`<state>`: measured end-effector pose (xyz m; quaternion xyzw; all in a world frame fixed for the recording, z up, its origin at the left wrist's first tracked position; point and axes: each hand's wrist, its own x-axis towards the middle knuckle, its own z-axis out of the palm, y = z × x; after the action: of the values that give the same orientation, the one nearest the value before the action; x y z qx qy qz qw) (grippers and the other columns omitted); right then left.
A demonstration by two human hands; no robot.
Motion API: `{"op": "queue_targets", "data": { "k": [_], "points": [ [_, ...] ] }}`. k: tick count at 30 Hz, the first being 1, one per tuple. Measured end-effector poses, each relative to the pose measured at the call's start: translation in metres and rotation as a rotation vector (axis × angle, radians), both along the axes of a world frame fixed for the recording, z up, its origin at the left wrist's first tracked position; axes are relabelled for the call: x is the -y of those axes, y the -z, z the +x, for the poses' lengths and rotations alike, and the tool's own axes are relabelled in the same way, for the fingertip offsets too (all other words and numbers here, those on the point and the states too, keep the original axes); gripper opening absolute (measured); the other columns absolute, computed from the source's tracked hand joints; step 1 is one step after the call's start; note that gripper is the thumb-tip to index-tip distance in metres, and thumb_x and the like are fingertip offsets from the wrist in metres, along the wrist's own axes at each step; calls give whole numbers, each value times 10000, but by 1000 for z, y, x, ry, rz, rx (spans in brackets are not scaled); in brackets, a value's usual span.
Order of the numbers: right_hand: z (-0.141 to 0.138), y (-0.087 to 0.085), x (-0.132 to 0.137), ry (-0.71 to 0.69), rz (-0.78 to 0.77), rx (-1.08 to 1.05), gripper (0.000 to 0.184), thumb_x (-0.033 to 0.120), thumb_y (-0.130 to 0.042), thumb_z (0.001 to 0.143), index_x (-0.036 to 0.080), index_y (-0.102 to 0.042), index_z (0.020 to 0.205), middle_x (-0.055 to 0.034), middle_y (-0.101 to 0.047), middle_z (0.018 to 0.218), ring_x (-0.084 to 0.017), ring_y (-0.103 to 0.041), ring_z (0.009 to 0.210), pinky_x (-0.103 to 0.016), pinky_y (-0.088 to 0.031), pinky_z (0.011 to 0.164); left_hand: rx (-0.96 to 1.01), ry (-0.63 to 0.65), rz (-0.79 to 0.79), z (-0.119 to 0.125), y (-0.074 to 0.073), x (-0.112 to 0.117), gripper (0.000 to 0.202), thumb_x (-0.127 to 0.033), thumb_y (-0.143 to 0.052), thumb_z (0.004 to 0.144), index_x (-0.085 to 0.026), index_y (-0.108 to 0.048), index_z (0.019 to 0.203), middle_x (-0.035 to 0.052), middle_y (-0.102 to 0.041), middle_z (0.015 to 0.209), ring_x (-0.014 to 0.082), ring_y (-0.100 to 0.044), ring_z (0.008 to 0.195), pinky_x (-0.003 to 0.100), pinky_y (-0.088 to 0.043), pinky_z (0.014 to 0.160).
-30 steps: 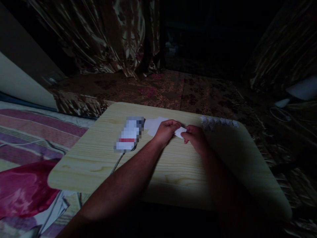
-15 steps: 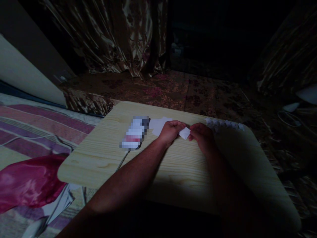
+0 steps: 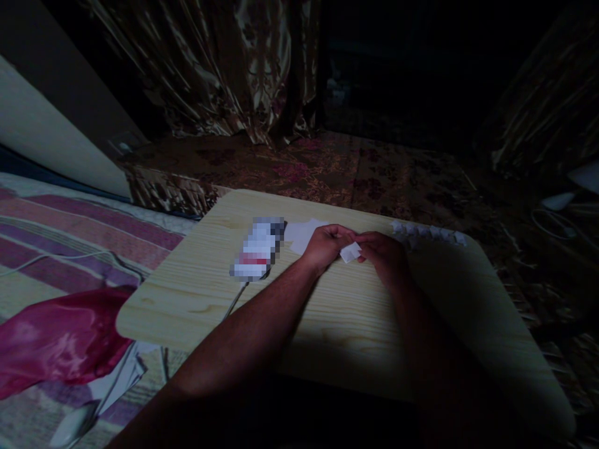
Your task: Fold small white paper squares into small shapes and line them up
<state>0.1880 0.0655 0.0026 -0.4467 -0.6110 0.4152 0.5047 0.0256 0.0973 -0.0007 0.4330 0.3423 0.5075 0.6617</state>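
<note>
A small folded white paper (image 3: 349,252) is pinched between both hands above the wooden table (image 3: 224,318). My left hand (image 3: 325,245) grips its left side, fingers closed. On the other side, my right hand (image 3: 384,254) holds the paper's right edge between thumb and fingers. Loose white paper sheets (image 3: 303,234) lie flat on the table just beyond my left hand. Several small folded paper pieces (image 3: 434,232) form a row along the far right edge, past my right hand. Parts of the held paper are hidden by the fingers.
A phone with a blurred screen (image 3: 259,248) lies left of my forearm, its cable (image 3: 235,299) running toward me. Beside the table is a striped bed cover (image 3: 88,243) with a pink shiny cloth (image 3: 65,337). Patterned curtains (image 3: 262,68) hang behind.
My fingers have drawn closer together, and the paper between them now shows a split, folded shape instead of a flat diamond. The view has shifted slightly.
</note>
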Motion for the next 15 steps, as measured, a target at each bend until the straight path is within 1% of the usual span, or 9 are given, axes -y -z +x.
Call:
{"op": "queue_targets", "data": {
  "k": [3,6,11,15],
  "points": [
    [0,3,-1,-33,58,0,121,271,-678,784,217,-716,885,-33,-690,982,-156,-666,754,-253,-566,570,-24,-15,4,0,0,0,301,-316,-845,572,-117,-683,728,29,-663,657,112,-562,536,240,-425,519],
    [0,4,-2,-58,108,32,81,241,-668,792,213,-722,845,-30,-664,990,-131,-647,718,-252,-562,571,-39,-17,15,-1,0,-1,259,-283,-826,582,-117,-678,716,34,-667,672,110,-559,542,240,-425,524],
    [0,4,-2,-69,130,88,85,190,-681,766,209,-727,836,-25,-641,957,-102,-618,653,-236,-539,549,-65,-16,29,0,1,-1,224,-249,-807,576,-117,-683,707,32,-662,664,104,-555,542,235,-424,533],
    [-1,2,-2,-49,126,125,74,190,-691,759,203,-722,826,-18,-641,938,-85,-605,600,-228,-526,530,-82,-19,28,0,1,-1,229,-258,-803,586,-118,-679,717,30,-658,657,103,-551,534,234,-421,526]
  ]
}}
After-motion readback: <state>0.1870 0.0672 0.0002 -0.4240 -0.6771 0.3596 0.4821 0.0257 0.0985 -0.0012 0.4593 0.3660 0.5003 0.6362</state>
